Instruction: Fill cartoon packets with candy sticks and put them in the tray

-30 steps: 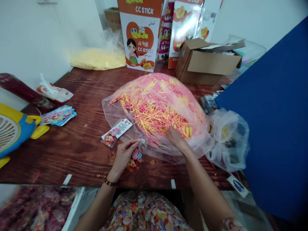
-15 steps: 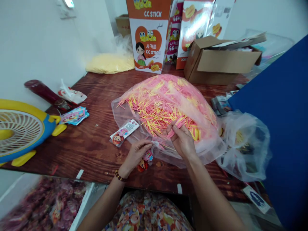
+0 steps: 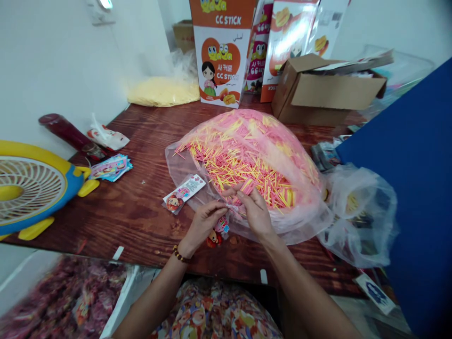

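My left hand (image 3: 207, 220) is closed, pinching the edge of a small clear packet (image 3: 221, 227) printed with a red-haired cartoon figure. My right hand (image 3: 254, 209) is closed around a small bundle of pink and yellow sticks (image 3: 248, 186), close to the packet's mouth. Whether the sticks touch the packet I cannot tell. Behind both hands lies a large clear plastic bag (image 3: 303, 165), open toward me and heaped with loose pink and yellow sticks (image 3: 233, 160). Left of the bag's opening a stack of flat printed packets (image 3: 184, 193) rests partly on the plastic.
A yellow and blue fan (image 3: 45, 188) stands at the left, near blue printed packets (image 3: 112, 167). Cartons (image 3: 219, 61) and an open cardboard box (image 3: 328, 92) line the back. A knotted plastic bag (image 3: 360, 212) sits right. Below the table edge, a white bin (image 3: 123, 296) holds filled packets.
My right hand has moved left with the bundle of sticks, closer to the packet and my left hand. My left hand has shifted slightly right, still pinching the packet.
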`<state>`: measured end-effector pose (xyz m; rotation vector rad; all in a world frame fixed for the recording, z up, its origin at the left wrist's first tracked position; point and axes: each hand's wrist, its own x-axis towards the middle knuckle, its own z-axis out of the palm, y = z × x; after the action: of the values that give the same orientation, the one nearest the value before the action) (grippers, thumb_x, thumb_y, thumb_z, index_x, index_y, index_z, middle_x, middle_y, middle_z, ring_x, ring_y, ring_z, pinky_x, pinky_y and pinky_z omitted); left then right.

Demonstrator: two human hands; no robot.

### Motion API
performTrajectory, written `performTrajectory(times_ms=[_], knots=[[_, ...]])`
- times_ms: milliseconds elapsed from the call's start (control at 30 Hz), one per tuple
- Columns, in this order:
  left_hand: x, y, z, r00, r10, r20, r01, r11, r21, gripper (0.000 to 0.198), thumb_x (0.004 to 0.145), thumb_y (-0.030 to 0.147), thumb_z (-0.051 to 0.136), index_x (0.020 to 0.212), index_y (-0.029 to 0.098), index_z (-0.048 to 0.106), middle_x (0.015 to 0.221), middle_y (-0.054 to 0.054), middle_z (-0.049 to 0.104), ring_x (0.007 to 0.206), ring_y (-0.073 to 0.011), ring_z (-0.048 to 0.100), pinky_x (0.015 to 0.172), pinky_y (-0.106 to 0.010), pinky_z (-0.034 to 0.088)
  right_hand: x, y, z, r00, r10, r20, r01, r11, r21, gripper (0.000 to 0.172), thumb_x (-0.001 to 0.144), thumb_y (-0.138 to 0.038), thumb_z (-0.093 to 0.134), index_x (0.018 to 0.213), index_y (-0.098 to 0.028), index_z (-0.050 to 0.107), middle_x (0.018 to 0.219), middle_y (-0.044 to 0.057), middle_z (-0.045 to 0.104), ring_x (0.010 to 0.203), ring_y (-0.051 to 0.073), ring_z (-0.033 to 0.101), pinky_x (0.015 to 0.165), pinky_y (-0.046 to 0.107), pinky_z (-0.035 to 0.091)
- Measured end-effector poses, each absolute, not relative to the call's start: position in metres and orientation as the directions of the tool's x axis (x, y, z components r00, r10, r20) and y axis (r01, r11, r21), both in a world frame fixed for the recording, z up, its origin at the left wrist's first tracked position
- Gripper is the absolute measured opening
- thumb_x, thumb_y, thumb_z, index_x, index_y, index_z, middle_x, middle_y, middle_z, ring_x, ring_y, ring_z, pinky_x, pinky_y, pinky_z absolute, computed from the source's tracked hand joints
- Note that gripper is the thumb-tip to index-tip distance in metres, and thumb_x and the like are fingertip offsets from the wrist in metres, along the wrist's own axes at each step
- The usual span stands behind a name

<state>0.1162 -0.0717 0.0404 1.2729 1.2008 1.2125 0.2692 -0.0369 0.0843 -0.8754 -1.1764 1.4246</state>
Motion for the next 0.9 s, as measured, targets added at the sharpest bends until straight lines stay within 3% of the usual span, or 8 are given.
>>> performTrajectory(times_ms=[133, 333, 500, 567, 667, 767, 833, 900], knots=[[0.119, -0.066, 0.045, 0.02, 0.999, 0.031, -0.059, -0.03, 0.998, 0.021, 0.082, 0.036, 0.071, 0.087, 0.017, 0.075, 0.084, -0.003, 0.072, 0.076, -0.0142, 0.062, 0.074, -0.025, 0.05, 0.272, -0.038, 0.093, -0.274, 0.959, 0.067, -0.148, 0.027, -0.989, 0.016, 0.088, -0.033, 0.06, 0.096, -0.023, 0.069, 0.122, 0.004, 0.07, 0.122, 0.022, 0.06, 0.111, 0.041, 0.039], [0.121, -0.058, 0.045, 0.022, 0.999, 0.023, -0.176, -0.019, 0.984, 0.022, 0.079, 0.035, 0.075, 0.088, 0.016, 0.074, 0.085, -0.003, 0.072, 0.078, -0.0145, 0.063, 0.076, -0.026, 0.051, 0.281, -0.031, 0.105, -0.296, 0.95, 0.102, -0.142, 0.062, -0.988, 0.039, 0.095, -0.038, 0.054, 0.133, -0.028, 0.052, 0.136, 0.005, 0.063, 0.124, 0.019, 0.059, 0.107, 0.04, 0.044], [0.123, -0.05, 0.046, 0.008, 1.0, 0.02, -0.247, -0.017, 0.969, 0.023, 0.077, 0.036, 0.076, 0.088, 0.016, 0.074, 0.084, -0.002, 0.072, 0.075, -0.0134, 0.063, 0.075, -0.025, 0.051, 0.289, -0.026, 0.111, -0.477, 0.863, 0.167, 0.25, 0.316, -0.915, 0.038, 0.098, -0.038, 0.048, 0.132, -0.024, 0.058, 0.14, 0.008, 0.059, 0.131, 0.021, 0.053, 0.114, 0.042, 0.037], [0.122, -0.047, 0.046, -0.009, 1.0, 0.03, -0.264, -0.031, 0.964, 0.024, 0.075, 0.037, 0.078, 0.086, 0.016, 0.075, 0.083, -0.002, 0.072, 0.074, -0.0134, 0.063, 0.074, -0.026, 0.051, 0.294, -0.023, 0.112, -0.557, 0.816, 0.156, 0.304, 0.375, -0.876, 0.044, 0.097, -0.039, 0.05, 0.139, -0.024, 0.052, 0.143, 0.009, 0.056, 0.132, 0.021, 0.052, 0.113, 0.042, 0.037], [0.118, -0.045, 0.048, -0.047, 0.998, 0.035, -0.254, -0.046, 0.966, 0.024, 0.077, 0.037, 0.076, 0.088, 0.016, 0.076, 0.084, -0.002, 0.072, 0.073, -0.0131, 0.062, 0.072, -0.025, 0.05, 0.304, -0.02, 0.111, -0.528, 0.838, 0.136, 0.309, 0.339, -0.889, 0.041, 0.094, -0.038, 0.057, 0.131, -0.023, 0.056, 0.129, 0.008, 0.065, 0.114, 0.02, 0.062, 0.096, 0.036, 0.049], [0.114, -0.047, 0.054, -0.04, 0.994, 0.1, -0.167, -0.105, 0.98, 0.019, 0.084, 0.035, 0.07, 0.089, 0.018, 0.078, 0.084, -0.003, 0.073, 0.075, -0.0141, 0.063, 0.073, -0.026, 0.05, 0.309, -0.019, 0.109, -0.429, 0.893, 0.134, 0.378, 0.312, -0.871, 0.015, 0.09, -0.033, 0.062, 0.09, -0.019, 0.068, 0.082, 0.001, 0.069, 0.074, 0.015, 0.062, 0.069, 0.026, 0.048], [0.112, -0.05, 0.061, -0.065, 0.976, 0.208, -0.083, -0.213, 0.974, 0.016, 0.086, 0.031, 0.068, 0.089, 0.019, 0.078, 0.092, -0.005, 0.074, 0.086, -0.017, 0.065, 0.083, -0.03, 0.051, 0.307, -0.021, 0.111, -0.398, 0.903, 0.163, 0.402, 0.331, -0.853, 0.018, 0.089, -0.031, 0.062, 0.077, -0.019, 0.066, 0.071, -0.001, 0.064, 0.067, 0.013, 0.057, 0.065, 0.025, 0.044], [0.111, -0.055, 0.068, -0.08, 0.95, 0.302, -0.011, -0.303, 0.953, 0.015, 0.087, 0.028, 0.066, 0.091, 0.021, 0.079, 0.104, -0.008, 0.073, 0.099, -0.0196, 0.065, 0.092, -0.034, 0.049, 0.304, -0.023, 0.113, -0.408, 0.894, 0.183, 0.354, 0.34, -0.871, 0.016, 0.088, -0.031, 0.063, 0.079, -0.019, 0.068, 0.075, 0.0, 0.067, 0.071, 0.014, 0.059, 0.068, 0.025, 0.044]])
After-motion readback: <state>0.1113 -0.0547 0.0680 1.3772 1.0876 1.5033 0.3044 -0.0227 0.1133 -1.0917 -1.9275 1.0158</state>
